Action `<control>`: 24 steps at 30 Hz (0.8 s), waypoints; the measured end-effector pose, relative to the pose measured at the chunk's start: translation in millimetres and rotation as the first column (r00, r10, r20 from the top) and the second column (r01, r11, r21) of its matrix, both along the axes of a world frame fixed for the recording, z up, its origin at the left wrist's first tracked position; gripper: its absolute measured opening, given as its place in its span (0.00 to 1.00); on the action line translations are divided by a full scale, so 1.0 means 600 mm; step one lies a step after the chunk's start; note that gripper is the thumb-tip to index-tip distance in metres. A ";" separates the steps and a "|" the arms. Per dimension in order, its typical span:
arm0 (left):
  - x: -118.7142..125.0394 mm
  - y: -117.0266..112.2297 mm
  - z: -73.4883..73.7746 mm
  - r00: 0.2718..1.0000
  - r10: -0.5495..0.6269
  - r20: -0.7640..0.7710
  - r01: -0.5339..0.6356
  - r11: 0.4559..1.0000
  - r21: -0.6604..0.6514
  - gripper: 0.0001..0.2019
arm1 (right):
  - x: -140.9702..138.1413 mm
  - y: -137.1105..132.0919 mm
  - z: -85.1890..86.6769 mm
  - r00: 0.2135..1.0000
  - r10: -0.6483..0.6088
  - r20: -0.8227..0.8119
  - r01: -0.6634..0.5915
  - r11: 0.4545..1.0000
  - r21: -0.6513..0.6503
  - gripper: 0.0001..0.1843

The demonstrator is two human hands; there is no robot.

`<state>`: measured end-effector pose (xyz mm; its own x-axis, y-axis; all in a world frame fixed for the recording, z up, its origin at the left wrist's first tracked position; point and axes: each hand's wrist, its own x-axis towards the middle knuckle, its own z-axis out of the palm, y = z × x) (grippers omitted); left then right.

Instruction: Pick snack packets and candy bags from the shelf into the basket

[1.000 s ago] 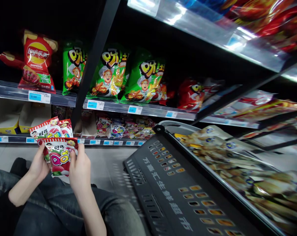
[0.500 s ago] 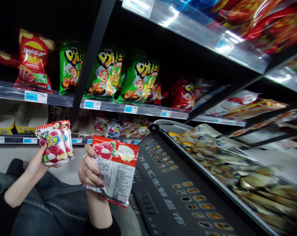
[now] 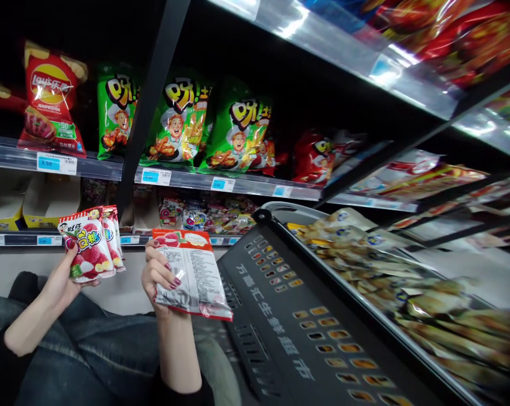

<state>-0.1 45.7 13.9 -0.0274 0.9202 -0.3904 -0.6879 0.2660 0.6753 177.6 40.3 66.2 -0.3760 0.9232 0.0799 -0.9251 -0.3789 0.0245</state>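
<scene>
My left hand (image 3: 66, 276) is closed on several gummy candy packets (image 3: 88, 245), red and white with lychee pictures, fanned one behind another with their fronts towards me. My right hand (image 3: 159, 276) grips a single gummy candy packet (image 3: 195, 273) by its left side. Its printed back faces up, with a red band on top and white and silver below, and it is tilted away from me. Just right of that packet stands a dark grey shopping basket (image 3: 271, 321). Similar small candy packets (image 3: 195, 217) lie on the low shelf behind my hands.
Many brownish snack packs (image 3: 390, 270) fill the basket. Above the low shelf, another shelf holds a red chip bag (image 3: 52, 101) and green snack bags (image 3: 176, 124). Open cardboard boxes (image 3: 52, 203) sit low on the left. A black shelf post (image 3: 153, 96) stands between the bays.
The packet in my right hand has tipped back and now looks flatter, its lower edge raised. My left hand keeps its packets almost in place. The view has shifted slightly.
</scene>
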 end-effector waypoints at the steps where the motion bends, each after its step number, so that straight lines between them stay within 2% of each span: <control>1: 0.000 0.000 0.000 1.000 0.003 0.006 -0.003 1.000 -0.002 0.09 | 0.002 0.000 -0.002 1.000 0.012 -0.023 -0.012 1.000 0.017 0.16; 4: -0.002 0.001 0.000 1.000 0.004 0.015 -0.004 1.000 -0.007 0.09 | 0.006 -0.002 -0.012 0.996 0.041 -0.085 -0.031 0.992 0.120 0.14; 6: -0.003 0.001 -0.001 1.000 -0.002 0.020 0.003 1.000 -0.014 0.09 | 0.007 -0.003 -0.020 0.989 0.079 -0.126 -0.043 0.963 0.267 0.11; 8: -0.004 0.002 -0.003 1.000 -0.009 0.026 0.009 1.000 -0.021 0.10 | 0.007 -0.002 -0.029 0.979 0.164 -0.122 -0.091 0.885 0.456 0.08; 10: -0.005 0.003 -0.006 0.999 -0.015 0.032 0.016 1.000 -0.023 0.10 | 0.007 -0.002 -0.035 0.969 0.242 -0.047 -0.171 0.796 0.580 0.07; 11: -0.005 0.004 -0.007 0.999 -0.019 0.036 0.020 1.000 -0.024 0.11 | 0.008 -0.001 -0.037 0.965 0.263 0.001 -0.210 0.769 0.604 0.07; 13: -0.006 0.005 -0.009 0.999 -0.024 0.044 0.025 0.999 -0.025 0.11 | 0.009 -0.002 -0.037 0.962 0.263 0.077 -0.255 0.753 0.606 0.07; 16: -0.007 0.005 -0.008 0.998 -0.033 0.057 0.034 0.999 -0.023 0.12 | 0.012 -0.004 -0.027 0.966 0.187 0.177 -0.256 0.770 0.584 0.07; 18: -0.006 0.005 -0.006 0.997 -0.035 0.063 0.037 0.999 -0.029 0.12 | 0.018 -0.007 -0.013 0.925 0.067 0.373 -0.271 0.806 0.527 0.10; 19: -0.006 0.005 -0.004 0.997 -0.034 0.065 0.036 0.999 -0.037 0.13 | 0.022 -0.009 -0.003 0.859 -0.041 0.510 -0.244 0.844 0.478 0.13; 20: -0.006 0.005 -0.002 0.997 -0.036 0.072 0.039 0.998 -0.043 0.13 | 0.026 -0.012 0.007 0.732 -0.174 0.658 -0.174 0.887 0.427 0.14; 21: -0.006 0.005 0.000 0.996 -0.042 0.084 0.046 0.998 -0.047 0.13 | 0.032 -0.016 0.018 0.534 -0.306 0.788 -0.055 0.918 0.394 0.15; 22: -0.006 0.005 0.002 0.994 -0.048 0.100 0.053 0.997 -0.049 0.14 | 0.038 -0.021 0.028 0.272 -0.404 0.873 0.094 0.914 0.394 0.15; 23: -0.007 0.006 0.003 0.991 -0.058 0.122 0.064 0.997 -0.048 0.14 | 0.044 -0.025 0.038 -0.030 -0.438 0.899 0.240 0.870 0.432 0.14; 24: -0.008 0.006 0.004 0.986 -0.071 0.149 0.078 0.996 -0.042 0.15 | 0.050 -0.030 0.046 -0.326 -0.395 0.859 0.341 0.798 0.497 0.13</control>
<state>-4.7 49.0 16.3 0.1018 0.8977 -0.4287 -0.7556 0.3501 0.5536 207.9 22.4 94.0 0.3667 0.9218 0.1256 0.1505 0.0744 -0.9858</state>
